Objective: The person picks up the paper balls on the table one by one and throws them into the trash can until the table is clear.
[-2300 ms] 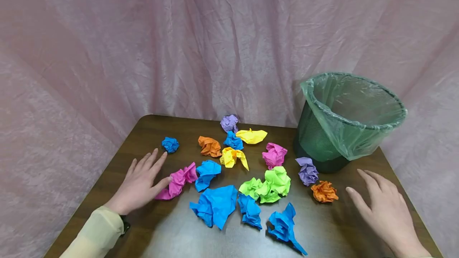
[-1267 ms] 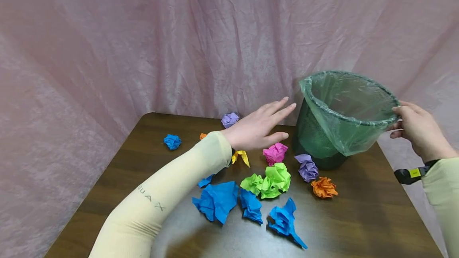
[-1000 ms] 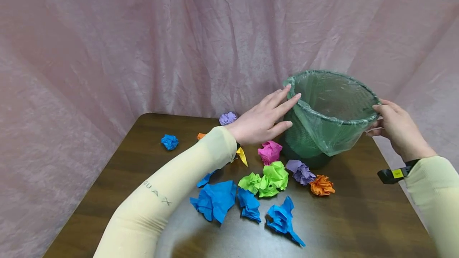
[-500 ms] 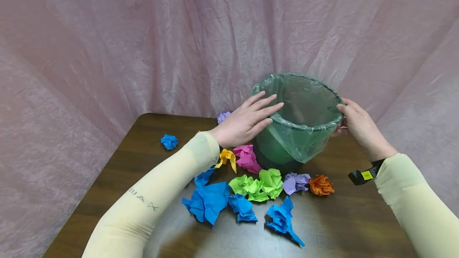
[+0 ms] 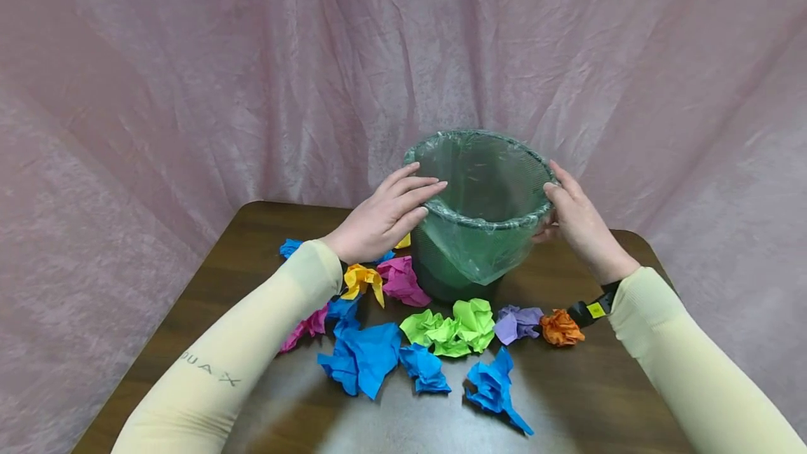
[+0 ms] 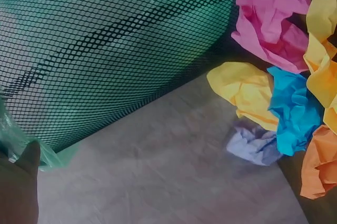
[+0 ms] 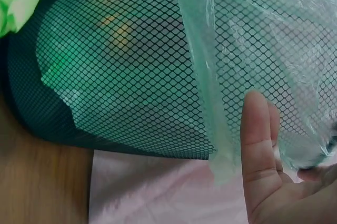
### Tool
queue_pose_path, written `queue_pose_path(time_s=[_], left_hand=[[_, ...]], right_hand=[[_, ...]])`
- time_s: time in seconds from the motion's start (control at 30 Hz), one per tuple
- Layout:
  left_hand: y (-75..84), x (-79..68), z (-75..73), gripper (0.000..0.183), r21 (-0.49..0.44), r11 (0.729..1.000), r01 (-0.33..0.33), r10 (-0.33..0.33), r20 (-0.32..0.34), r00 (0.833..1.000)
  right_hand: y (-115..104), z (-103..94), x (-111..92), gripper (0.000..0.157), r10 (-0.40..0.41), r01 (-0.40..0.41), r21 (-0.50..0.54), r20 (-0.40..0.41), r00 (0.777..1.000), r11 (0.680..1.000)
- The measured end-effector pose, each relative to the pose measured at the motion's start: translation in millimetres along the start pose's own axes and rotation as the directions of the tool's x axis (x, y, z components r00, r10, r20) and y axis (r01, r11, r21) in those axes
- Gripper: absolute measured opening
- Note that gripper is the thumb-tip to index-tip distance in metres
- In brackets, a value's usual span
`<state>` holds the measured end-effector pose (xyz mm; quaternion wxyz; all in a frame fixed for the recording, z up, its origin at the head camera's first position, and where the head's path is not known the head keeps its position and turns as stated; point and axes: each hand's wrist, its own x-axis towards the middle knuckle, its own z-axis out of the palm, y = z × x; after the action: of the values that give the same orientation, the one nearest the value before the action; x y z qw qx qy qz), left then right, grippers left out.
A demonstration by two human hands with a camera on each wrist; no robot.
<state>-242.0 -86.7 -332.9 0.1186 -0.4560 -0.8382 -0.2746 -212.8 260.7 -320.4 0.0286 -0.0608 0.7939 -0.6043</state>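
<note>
A green mesh wastebasket (image 5: 463, 258) with a thin clear-green liner bag (image 5: 498, 244) over its rim stands on the table's middle. My left hand (image 5: 384, 216) lies against the rim's left side with straight fingers. On the rim's right side, my right hand (image 5: 580, 223) holds the edge, thumb at the top and other fingers outside the mesh. In the right wrist view, fingers (image 7: 258, 134) show beside the liner. Pressed close to the basket's base are a pink crumpled paper (image 5: 403, 281) and lime crumpled papers (image 5: 454, 328).
Around lie crumpled papers: blue (image 5: 366, 356), purple (image 5: 518, 323), orange (image 5: 561, 328), yellow (image 5: 362, 280) and another pink one (image 5: 305, 328). Behind the brown table (image 5: 391, 433) hangs a pink curtain (image 5: 378, 76). My left sleeve hides part of the table.
Both hands came to the wastebasket's rim, and it slid left from the table's right side to the middle. The pink, lime and purple papers near its base shifted left.
</note>
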Motion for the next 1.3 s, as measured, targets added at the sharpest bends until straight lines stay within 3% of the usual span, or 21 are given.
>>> queue_pose_path(time_s=[0.27,0.6,1.1,1.2,1.3], left_hand=[[-12.7,-13.4,-9.4,0.043,0.009,0.999,0.036,-0.036,-0.037,0.999],[-21.6,-17.5,-19.0,0.043,-0.023,0.998,0.063,-0.063,-0.018,0.998],[-22.0,-15.6,-21.1,0.054,-0.022,0.996,0.082,-0.082,-0.015,0.997],[-21.5,-15.5,-20.8,0.056,0.001,0.997,0.080,-0.080,-0.046,0.996],[-20.7,-17.9,-20.1,0.059,0.015,0.995,0.102,-0.100,-0.125,0.987]], right_hand=[[-8,23.4,3,0.066,0.001,-0.001,0.036,-0.007,1.000,0.999],[-10,41.6,-4,0.070,-0.020,0.021,0.020,-0.066,0.998,1.000],[-7,41.6,-4,0.073,-0.029,0.029,0.003,-0.064,0.998,1.000],[-5,36.6,-7,0.075,-0.019,0.019,0.002,-0.063,0.998,1.000],[0,29.6,-11,0.076,-0.038,0.038,-0.002,-0.070,0.997,0.999]])
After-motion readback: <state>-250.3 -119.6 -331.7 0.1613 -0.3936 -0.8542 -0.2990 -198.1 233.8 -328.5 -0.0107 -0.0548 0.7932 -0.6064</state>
